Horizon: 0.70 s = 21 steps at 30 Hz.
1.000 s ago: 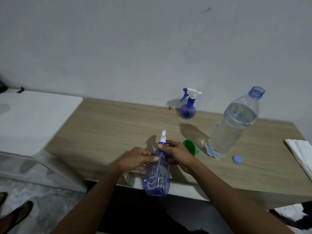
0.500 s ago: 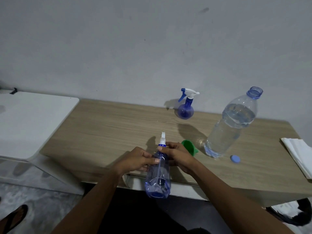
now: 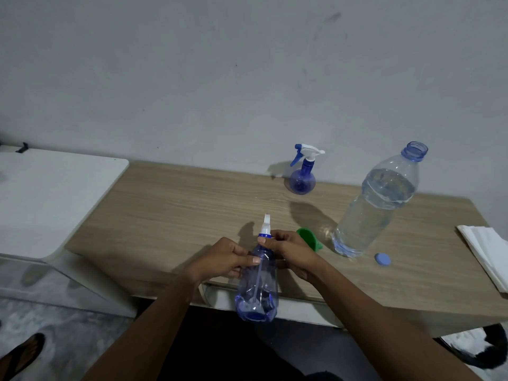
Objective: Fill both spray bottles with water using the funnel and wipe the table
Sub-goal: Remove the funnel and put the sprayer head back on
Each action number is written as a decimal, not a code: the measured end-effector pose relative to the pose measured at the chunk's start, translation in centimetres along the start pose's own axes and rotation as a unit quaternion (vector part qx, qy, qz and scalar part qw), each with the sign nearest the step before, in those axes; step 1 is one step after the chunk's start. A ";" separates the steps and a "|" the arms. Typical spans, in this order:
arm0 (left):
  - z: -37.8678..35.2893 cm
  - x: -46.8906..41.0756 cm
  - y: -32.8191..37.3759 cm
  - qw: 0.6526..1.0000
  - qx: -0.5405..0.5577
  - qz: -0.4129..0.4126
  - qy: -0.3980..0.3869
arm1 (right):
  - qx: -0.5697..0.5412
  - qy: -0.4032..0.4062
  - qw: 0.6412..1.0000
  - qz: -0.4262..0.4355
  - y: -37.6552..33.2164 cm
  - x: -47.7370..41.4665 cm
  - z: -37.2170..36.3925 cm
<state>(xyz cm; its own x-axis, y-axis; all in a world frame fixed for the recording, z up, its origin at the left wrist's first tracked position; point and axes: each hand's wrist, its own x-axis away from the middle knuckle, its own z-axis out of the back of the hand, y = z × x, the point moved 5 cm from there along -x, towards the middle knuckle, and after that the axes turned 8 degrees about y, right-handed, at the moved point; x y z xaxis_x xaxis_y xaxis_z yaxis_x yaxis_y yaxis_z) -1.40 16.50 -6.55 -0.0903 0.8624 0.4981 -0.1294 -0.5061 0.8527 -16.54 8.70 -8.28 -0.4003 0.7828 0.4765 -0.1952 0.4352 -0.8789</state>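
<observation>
I hold a clear blue spray bottle (image 3: 257, 287) above the near edge of the wooden table (image 3: 176, 210). My left hand (image 3: 220, 258) grips its shoulder. My right hand (image 3: 291, 250) is closed round its neck, just under the white spray head (image 3: 265, 225). A green funnel (image 3: 309, 237) lies on the table right behind my right hand, partly hidden by it. A second, round blue spray bottle (image 3: 302, 181) stands by the wall with its head on. A large water bottle (image 3: 373, 207), uncapped and mostly full, stands to the right.
The blue cap (image 3: 382, 259) lies on the table in front of the water bottle. A folded white cloth (image 3: 486, 251) rests at the right end of the table. A white cabinet top (image 3: 46, 196) adjoins the table on the left.
Both hands keep the same grip on the spray bottle. Only the camera view has shifted slightly.
</observation>
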 end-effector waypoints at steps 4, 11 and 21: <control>0.1 -0.2 -0.3 1.000 -0.008 0.002 0.003 | 0.001 -0.002 1.000 0.000 -0.1 0.1 -0.2; 0.6 -0.6 0.5 0.999 -0.022 -0.017 0.018 | -0.035 0.001 0.999 0.013 -1.3 0.2 -0.3; 2.5 -4.9 7.9 0.979 -0.029 -0.160 0.120 | -0.012 0.102 0.977 0.185 -10.4 -3.1 2.4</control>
<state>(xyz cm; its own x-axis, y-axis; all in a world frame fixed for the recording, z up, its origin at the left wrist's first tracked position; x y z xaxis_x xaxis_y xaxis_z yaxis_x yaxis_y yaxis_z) 0.46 8.28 -1.90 -0.2642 0.9527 0.1500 -0.2445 -0.2166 0.9451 -15.42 0.70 -0.68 -0.2514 0.9601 0.1226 -0.0493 0.1138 -0.9923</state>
